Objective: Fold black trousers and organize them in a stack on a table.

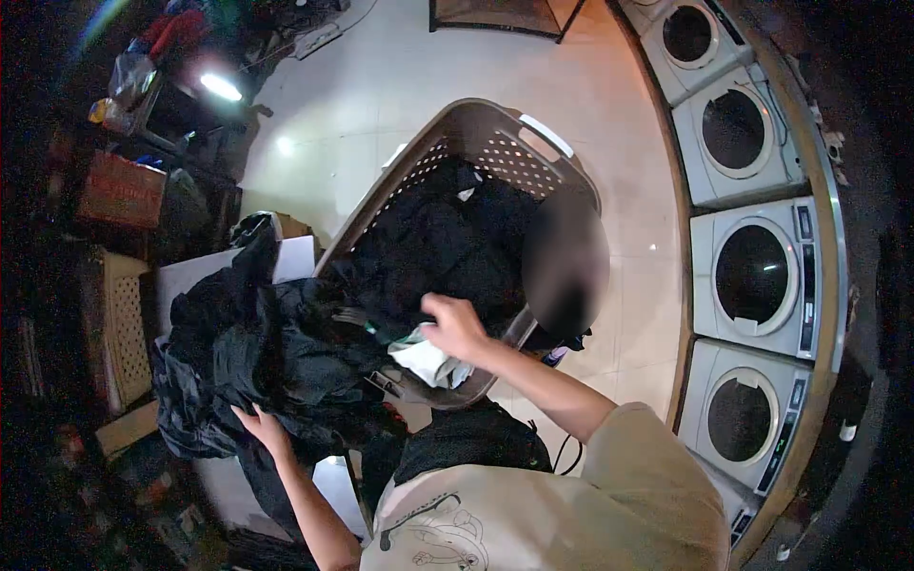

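Note:
Right in front of me stands a brown plastic laundry basket (457, 110) with perforated walls, filled with black clothes (443, 235). Over its near end, my right hand (457, 330) has its fingers curled at the peak of a bunched white cloth (425, 360), which has a green edge. On the left, a heap of black garments (278, 342) spills over a white surface beside the basket. My left hand (264, 430) rests against that heap, thumb and a finger spread; its other fingers are hidden. A blurred patch covers the basket's right side.
A row of white front-loading machines (755, 277) lines the right. At left are dark shelves with a red box (121, 189) and a beige perforated bin (130, 328). A dark-framed stand (496, 18) is at the far end of the tiled floor (371, 78), near a power strip (318, 39).

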Demonstrator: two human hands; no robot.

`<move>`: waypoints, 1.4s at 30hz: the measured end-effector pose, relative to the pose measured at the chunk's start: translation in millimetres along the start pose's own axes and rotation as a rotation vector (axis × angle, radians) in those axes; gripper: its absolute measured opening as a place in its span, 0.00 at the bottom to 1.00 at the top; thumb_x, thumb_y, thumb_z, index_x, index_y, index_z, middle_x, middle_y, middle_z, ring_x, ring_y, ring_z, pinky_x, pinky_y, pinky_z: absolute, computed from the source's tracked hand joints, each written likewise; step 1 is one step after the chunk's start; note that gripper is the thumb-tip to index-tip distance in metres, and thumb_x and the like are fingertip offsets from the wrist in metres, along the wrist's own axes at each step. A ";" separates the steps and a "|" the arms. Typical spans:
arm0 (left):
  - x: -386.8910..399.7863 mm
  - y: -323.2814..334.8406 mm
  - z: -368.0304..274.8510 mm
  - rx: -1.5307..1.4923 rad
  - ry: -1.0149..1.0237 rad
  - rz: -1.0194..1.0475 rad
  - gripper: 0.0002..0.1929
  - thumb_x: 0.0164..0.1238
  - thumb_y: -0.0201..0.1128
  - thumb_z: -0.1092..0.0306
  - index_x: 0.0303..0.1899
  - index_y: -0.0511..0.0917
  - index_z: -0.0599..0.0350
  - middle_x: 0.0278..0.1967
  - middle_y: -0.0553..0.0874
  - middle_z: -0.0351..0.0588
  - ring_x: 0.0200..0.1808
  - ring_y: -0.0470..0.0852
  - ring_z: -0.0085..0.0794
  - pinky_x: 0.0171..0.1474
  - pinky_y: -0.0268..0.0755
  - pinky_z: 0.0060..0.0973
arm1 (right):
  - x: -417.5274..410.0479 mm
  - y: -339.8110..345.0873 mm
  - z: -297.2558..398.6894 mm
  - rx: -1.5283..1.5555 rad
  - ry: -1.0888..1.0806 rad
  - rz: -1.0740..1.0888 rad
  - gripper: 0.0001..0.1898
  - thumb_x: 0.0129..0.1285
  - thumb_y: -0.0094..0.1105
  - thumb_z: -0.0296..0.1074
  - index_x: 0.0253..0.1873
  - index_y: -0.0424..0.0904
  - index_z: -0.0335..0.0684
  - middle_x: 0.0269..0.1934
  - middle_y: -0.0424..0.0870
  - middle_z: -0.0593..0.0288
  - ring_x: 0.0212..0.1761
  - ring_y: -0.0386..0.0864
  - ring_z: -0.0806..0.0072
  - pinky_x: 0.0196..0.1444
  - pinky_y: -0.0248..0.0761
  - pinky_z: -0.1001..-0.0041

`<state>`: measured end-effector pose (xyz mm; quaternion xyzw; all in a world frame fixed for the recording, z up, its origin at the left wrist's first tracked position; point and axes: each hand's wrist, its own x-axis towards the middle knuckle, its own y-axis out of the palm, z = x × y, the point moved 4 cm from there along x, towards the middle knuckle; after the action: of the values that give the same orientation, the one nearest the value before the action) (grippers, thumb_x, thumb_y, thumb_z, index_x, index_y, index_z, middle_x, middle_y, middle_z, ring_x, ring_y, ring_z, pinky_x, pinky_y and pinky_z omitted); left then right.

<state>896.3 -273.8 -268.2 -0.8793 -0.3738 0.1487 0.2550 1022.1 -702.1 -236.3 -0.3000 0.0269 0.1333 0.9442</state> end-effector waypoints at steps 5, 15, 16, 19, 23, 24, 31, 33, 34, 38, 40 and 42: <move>2.2 -2.2 1.9 0.060 -0.005 -0.023 0.32 0.77 0.53 0.68 0.73 0.48 0.74 0.74 0.55 0.65 0.74 0.59 0.48 0.74 0.51 0.36 | 0.6 -21.5 18.9 0.144 0.051 -0.108 0.15 0.48 0.61 0.20 0.40 0.66 0.30 0.36 0.76 0.45 0.37 0.78 0.52 0.40 0.71 0.62; 2.3 -7.8 2.3 0.114 0.001 -0.047 0.33 0.77 0.54 0.66 0.73 0.48 0.73 0.74 0.56 0.64 0.75 0.58 0.48 0.74 0.51 0.35 | 7.0 38.3 57.9 -0.102 -0.344 0.290 0.06 0.59 0.60 0.28 0.39 0.75 0.34 0.32 0.82 0.49 0.33 0.83 0.52 0.33 0.75 0.56; 4.3 -9.1 8.0 0.107 0.016 -0.052 0.34 0.77 0.54 0.65 0.73 0.48 0.73 0.74 0.56 0.64 0.74 0.58 0.48 0.74 0.52 0.35 | 7.4 56.0 39.2 -0.172 -0.307 0.407 0.07 0.59 0.61 0.30 0.38 0.78 0.33 0.31 0.83 0.48 0.33 0.83 0.53 0.33 0.75 0.56; 4.8 -7.4 14.0 0.052 0.002 -0.037 0.35 0.77 0.55 0.63 0.73 0.48 0.73 0.74 0.56 0.65 0.74 0.59 0.48 0.74 0.52 0.35 | 16.5 57.9 31.4 -0.215 -0.201 0.678 0.11 0.58 0.65 0.34 0.36 0.81 0.30 0.31 0.84 0.46 0.32 0.84 0.52 0.34 0.75 0.57; 5.2 -8.9 11.8 0.052 0.015 -0.028 0.35 0.77 0.54 0.62 0.73 0.48 0.74 0.74 0.56 0.65 0.74 0.58 0.47 0.74 0.52 0.35 | 76.0 -13.3 43.6 0.606 0.095 0.747 0.09 0.58 0.68 0.31 0.41 0.86 0.32 0.33 0.88 0.55 0.27 0.84 0.73 0.32 0.78 0.75; 6.2 -8.6 10.7 0.049 0.017 -0.036 0.35 0.77 0.54 0.61 0.73 0.48 0.74 0.74 0.55 0.64 0.74 0.58 0.46 0.74 0.52 0.35 | 99.5 -44.9 31.5 0.835 0.097 0.460 0.09 0.61 0.66 0.30 0.42 0.84 0.32 0.34 0.87 0.54 0.29 0.85 0.71 0.34 0.80 0.75; 2.9 14.1 -10.8 0.058 -0.073 -0.038 0.31 0.77 0.49 0.70 0.74 0.46 0.70 0.75 0.52 0.63 0.75 0.56 0.48 0.75 0.49 0.37 | 140.2 -135.5 -235.7 -0.074 0.725 -0.409 0.46 0.46 0.77 0.51 0.67 0.68 0.31 0.61 0.77 0.40 0.63 0.74 0.47 0.66 0.65 0.52; 9.2 4.0 16.6 0.124 0.015 -0.058 0.38 0.78 0.54 0.56 0.74 0.45 0.70 0.74 0.56 0.63 0.71 0.64 0.48 0.71 0.57 0.40 | 151.4 -79.7 -251.0 -0.340 0.855 -0.179 0.48 0.52 0.72 0.49 0.75 0.54 0.43 0.74 0.55 0.37 0.76 0.49 0.38 0.73 0.47 0.42; 10.0 13.6 17.0 0.074 0.006 -0.064 0.38 0.78 0.54 0.55 0.74 0.45 0.70 0.74 0.57 0.63 0.70 0.64 0.48 0.71 0.57 0.39 | 154.0 -58.4 -274.3 -0.392 0.928 0.021 0.42 0.62 0.63 0.42 0.77 0.47 0.59 0.79 0.30 0.41 0.76 0.27 0.26 0.66 0.33 0.23; 20.8 16.9 26.1 0.148 0.071 -0.101 0.37 0.78 0.53 0.56 0.74 0.45 0.71 0.73 0.57 0.65 0.71 0.63 0.49 0.73 0.56 0.39 | 174.4 -31.4 -277.9 -0.487 0.772 -0.156 0.25 0.67 0.51 0.31 0.68 0.62 0.53 0.75 0.49 0.40 0.76 0.41 0.31 0.60 0.52 0.26; 22.1 27.2 20.4 0.153 0.074 -0.107 0.36 0.79 0.51 0.58 0.74 0.46 0.72 0.74 0.55 0.66 0.73 0.61 0.50 0.74 0.54 0.39 | 186.2 -53.7 -263.0 -0.556 0.684 -0.209 0.16 0.65 0.53 0.32 0.58 0.72 0.45 0.63 0.70 0.44 0.65 0.66 0.37 0.52 0.71 0.42; 22.6 31.0 18.0 0.136 0.077 -0.081 0.36 0.79 0.51 0.57 0.74 0.46 0.72 0.74 0.54 0.66 0.73 0.60 0.50 0.74 0.54 0.39 | 182.3 -61.6 -254.9 -0.510 0.552 -0.261 0.11 0.67 0.49 0.32 0.51 0.74 0.39 0.44 0.82 0.43 0.45 0.81 0.40 0.45 0.77 0.51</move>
<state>921.5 -269.5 -302.0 -0.8492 -0.3881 0.1294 0.3339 1221.6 -853.8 -434.3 -0.5501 0.2074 -0.0712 0.8058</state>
